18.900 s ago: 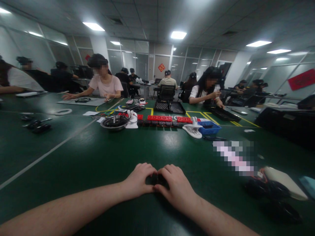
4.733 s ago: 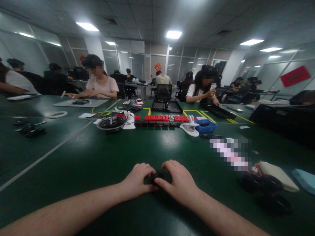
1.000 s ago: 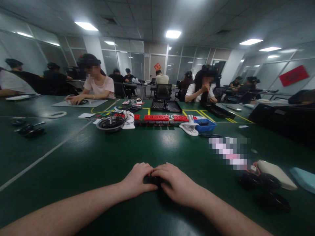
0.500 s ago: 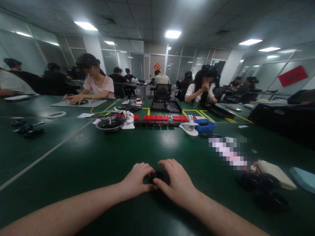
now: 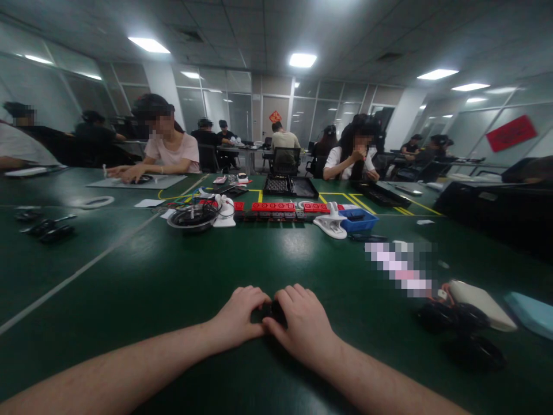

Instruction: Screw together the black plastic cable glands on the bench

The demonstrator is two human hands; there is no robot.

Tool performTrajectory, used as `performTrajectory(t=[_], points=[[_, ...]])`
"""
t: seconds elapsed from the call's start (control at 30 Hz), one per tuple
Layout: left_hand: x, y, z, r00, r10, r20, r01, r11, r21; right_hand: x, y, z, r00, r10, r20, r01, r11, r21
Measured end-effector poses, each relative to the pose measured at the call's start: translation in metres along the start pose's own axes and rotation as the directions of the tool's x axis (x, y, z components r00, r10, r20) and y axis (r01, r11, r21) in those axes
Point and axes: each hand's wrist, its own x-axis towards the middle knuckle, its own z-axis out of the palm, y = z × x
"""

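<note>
A small black object [image 5: 275, 313] sits between my hands at the near middle of the green table; its kind is too dark and covered to make out. My left hand [image 5: 241, 311] grips it from the left, thumb below and fingers above. From the right, my right hand [image 5: 301, 316] curls over it, its thumb pressed against the near side and its fingers bent across the top. Both hands partly hide the object, and their fingertips nearly meet.
Across the table's middle stand a metal bowl [image 5: 192, 218] with black parts, red strips [image 5: 273, 208], a white clip stand [image 5: 332, 222] and a blue bin [image 5: 359, 220]. Black round parts [image 5: 458, 320] and a cream pouch [image 5: 481, 302] lie right. People sit beyond.
My right hand has closed in to the left, its fingers now curled over the black object. My left hand stays almost in place. The view has shifted very slightly.
</note>
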Motion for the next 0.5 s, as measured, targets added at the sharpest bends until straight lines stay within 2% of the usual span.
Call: performTrajectory(t=[0.27, 0.5], points=[[0.0, -0.002, 0.002, 1.0, 0.0, -0.004, 0.0, 1.0, 0.011, 0.001, 0.001, -0.011, 0.993, -0.071, 0.097, 0.064, 0.995, 0.075], [-0.001, -0.001, 0.001, 1.0, 0.013, -0.004, -0.013, 1.0, -0.002, 0.002, 0.009, -0.024, 0.966, -0.207, 0.156, 0.157, 0.947, 0.28]])
